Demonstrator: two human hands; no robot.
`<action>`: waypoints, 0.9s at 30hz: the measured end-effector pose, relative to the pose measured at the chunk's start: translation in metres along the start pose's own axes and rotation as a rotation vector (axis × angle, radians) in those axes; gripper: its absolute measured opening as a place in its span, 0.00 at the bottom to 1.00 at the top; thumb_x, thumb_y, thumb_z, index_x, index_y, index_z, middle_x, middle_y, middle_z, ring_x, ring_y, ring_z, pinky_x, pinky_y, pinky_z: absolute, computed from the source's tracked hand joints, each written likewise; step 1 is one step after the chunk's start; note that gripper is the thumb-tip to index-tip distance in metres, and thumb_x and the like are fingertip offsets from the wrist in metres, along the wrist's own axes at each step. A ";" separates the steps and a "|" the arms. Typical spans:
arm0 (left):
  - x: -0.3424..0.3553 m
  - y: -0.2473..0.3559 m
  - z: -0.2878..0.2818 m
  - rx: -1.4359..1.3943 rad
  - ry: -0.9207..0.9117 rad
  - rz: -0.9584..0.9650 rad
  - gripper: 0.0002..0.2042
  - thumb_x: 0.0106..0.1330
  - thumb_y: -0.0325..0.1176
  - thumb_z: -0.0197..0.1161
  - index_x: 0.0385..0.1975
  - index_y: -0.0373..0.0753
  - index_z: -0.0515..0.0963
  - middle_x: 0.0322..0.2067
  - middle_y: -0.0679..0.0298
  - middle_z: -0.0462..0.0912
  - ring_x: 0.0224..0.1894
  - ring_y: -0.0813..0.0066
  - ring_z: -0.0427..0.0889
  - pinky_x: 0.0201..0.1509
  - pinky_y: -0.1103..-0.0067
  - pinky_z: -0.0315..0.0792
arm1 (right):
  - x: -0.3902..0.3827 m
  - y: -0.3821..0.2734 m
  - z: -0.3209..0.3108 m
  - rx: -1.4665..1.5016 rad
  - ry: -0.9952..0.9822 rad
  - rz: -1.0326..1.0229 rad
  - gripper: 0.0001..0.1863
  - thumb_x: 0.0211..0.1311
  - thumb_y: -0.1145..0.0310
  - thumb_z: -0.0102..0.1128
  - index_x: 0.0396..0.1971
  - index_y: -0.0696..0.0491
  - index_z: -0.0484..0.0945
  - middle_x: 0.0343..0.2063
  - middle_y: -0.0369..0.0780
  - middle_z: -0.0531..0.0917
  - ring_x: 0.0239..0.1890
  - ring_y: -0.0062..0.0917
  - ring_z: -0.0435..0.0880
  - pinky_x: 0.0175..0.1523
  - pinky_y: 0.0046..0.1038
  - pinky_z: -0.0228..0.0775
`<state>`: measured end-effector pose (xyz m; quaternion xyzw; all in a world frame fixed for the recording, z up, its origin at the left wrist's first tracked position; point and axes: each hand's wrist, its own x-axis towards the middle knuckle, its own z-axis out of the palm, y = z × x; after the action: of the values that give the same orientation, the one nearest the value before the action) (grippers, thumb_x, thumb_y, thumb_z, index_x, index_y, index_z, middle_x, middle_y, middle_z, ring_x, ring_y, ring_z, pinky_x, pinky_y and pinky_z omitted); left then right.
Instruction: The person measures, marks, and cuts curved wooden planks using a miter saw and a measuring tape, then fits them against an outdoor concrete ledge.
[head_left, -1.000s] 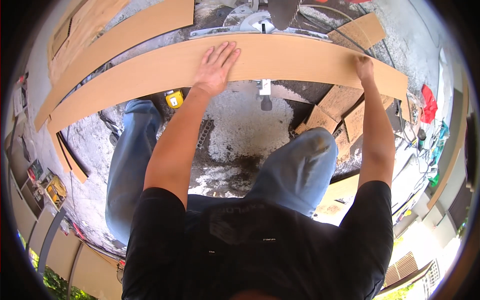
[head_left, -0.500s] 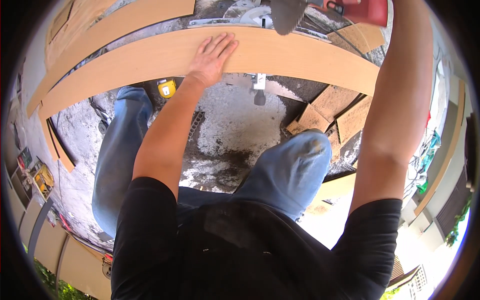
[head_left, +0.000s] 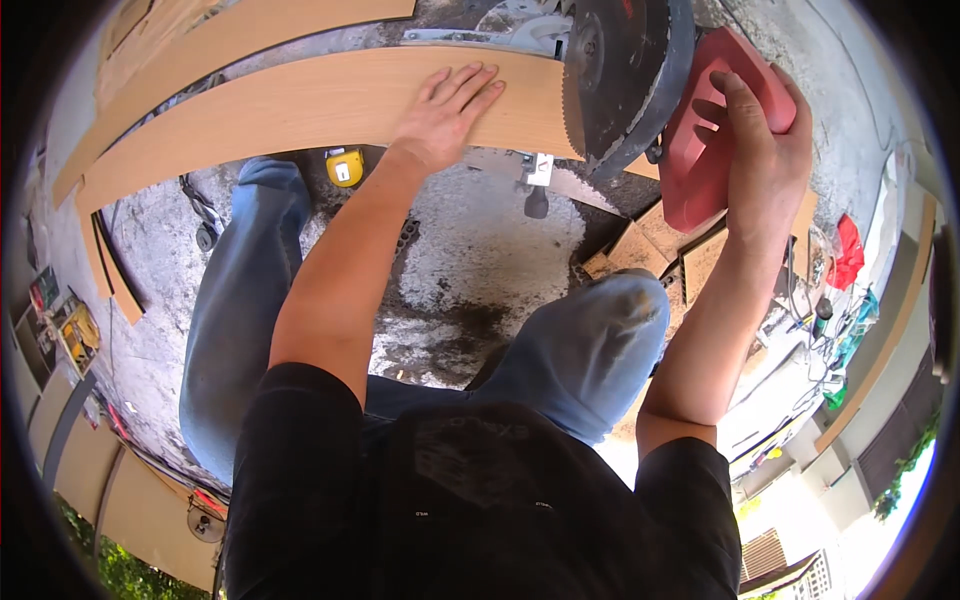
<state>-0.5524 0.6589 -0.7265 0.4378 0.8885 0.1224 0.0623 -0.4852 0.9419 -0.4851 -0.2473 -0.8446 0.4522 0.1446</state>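
A long pale wooden plank [head_left: 270, 115] lies across the bed of a miter saw [head_left: 655, 90]. My left hand [head_left: 445, 120] rests flat on the plank, fingers stretched out, to the left of the toothed blade [head_left: 590, 60]. My right hand [head_left: 770, 140] is closed around the saw's red handle [head_left: 695, 185]. The blade and its dark guard are down over the plank and hide part of its right side. Whether the teeth are in the wood I cannot tell.
A yellow tape measure [head_left: 345, 167] lies near my left knee. Several wood offcuts [head_left: 640, 250] are piled by my right knee. Another plank [head_left: 240, 50] lies beyond the first. A metal lever [head_left: 537, 190] sticks out from the saw's front. Red plastic [head_left: 846, 250] and cables lie at the right.
My right hand has pulled the saw head down and toward me, bringing the blade over the plank. The left hand stays flat on the wood.
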 end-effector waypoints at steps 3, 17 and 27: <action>0.007 0.003 0.000 0.009 0.007 0.017 0.39 0.59 0.22 0.61 0.74 0.47 0.62 0.76 0.64 0.59 0.79 0.67 0.54 0.81 0.61 0.48 | -0.002 0.002 -0.001 0.075 0.060 -0.032 0.28 0.66 0.68 0.68 0.61 0.65 0.69 0.44 0.48 0.86 0.39 0.33 0.89 0.42 0.30 0.84; 0.020 0.023 0.025 0.058 0.063 0.138 0.42 0.62 0.20 0.60 0.79 0.43 0.50 0.79 0.58 0.51 0.80 0.55 0.48 0.81 0.56 0.42 | 0.006 -0.015 -0.036 0.006 0.104 0.094 0.35 0.54 0.64 0.65 0.58 0.69 0.64 0.33 0.61 0.84 0.41 0.56 0.86 0.49 0.47 0.80; 0.011 0.005 0.024 0.036 0.049 0.158 0.46 0.57 0.17 0.61 0.78 0.41 0.50 0.79 0.55 0.50 0.81 0.53 0.47 0.82 0.55 0.40 | 0.011 -0.015 -0.023 -0.031 0.078 0.110 0.42 0.51 0.64 0.68 0.59 0.76 0.60 0.42 0.62 0.83 0.44 0.54 0.86 0.50 0.42 0.80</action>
<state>-0.5502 0.6744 -0.7479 0.5044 0.8546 0.1217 0.0231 -0.4878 0.9562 -0.4599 -0.3132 -0.8304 0.4362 0.1484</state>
